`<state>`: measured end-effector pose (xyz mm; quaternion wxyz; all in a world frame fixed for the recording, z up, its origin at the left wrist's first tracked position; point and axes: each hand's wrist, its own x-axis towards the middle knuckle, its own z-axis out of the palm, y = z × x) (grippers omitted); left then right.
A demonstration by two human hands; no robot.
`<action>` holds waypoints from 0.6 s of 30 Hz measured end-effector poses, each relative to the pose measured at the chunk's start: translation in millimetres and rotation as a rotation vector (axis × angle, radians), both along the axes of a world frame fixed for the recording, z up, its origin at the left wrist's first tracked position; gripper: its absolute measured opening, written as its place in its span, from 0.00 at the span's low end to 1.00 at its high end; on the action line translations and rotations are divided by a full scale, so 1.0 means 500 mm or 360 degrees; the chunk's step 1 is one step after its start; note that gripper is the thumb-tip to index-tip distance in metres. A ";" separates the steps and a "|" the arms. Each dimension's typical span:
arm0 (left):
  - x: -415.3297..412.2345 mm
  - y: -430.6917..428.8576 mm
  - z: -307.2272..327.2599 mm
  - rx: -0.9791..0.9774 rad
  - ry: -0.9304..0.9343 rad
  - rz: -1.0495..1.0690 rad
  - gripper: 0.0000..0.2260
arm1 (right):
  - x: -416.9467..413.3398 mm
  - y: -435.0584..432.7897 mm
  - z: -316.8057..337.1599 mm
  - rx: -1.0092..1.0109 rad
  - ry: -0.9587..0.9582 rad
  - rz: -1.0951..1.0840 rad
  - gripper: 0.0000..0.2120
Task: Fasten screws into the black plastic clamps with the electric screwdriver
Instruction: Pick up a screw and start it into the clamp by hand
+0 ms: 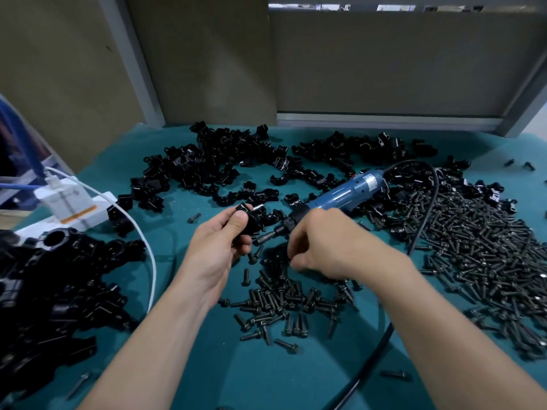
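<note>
My left hand (220,242) grips a black plastic clamp (247,218) just above the table, thumb on top of it. My right hand (321,242) holds the blue electric screwdriver (340,195) near its black nose, and its fingers curl down over the small heap of black screws (284,297). The driver's bit (265,238) points left toward the clamp and ends just short of it. Whether the fingertips pinch a screw is hidden.
Loose black clamps (213,164) are spread across the back of the teal table (266,374). A large pile of screws (479,247) lies on the right, assembled clamps (50,291) on the left. A white power strip (71,207) and white cable (149,253) sit at far left; the driver's black cord (381,344) runs toward me.
</note>
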<state>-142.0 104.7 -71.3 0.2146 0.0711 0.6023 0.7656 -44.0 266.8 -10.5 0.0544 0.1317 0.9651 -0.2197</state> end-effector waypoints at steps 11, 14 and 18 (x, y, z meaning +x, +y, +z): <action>-0.001 0.003 -0.008 0.0001 0.0041 -0.0074 0.08 | -0.003 0.003 0.000 -0.0268 0.0274 -0.0159 0.10; 0.004 0.001 -0.015 -0.0054 0.0165 -0.0121 0.08 | 0.001 0.011 0.006 -0.0828 0.0585 -0.0373 0.09; 0.014 0.010 -0.026 -0.0113 0.0421 -0.0146 0.08 | 0.004 0.004 0.000 -0.1643 0.0691 -0.0380 0.08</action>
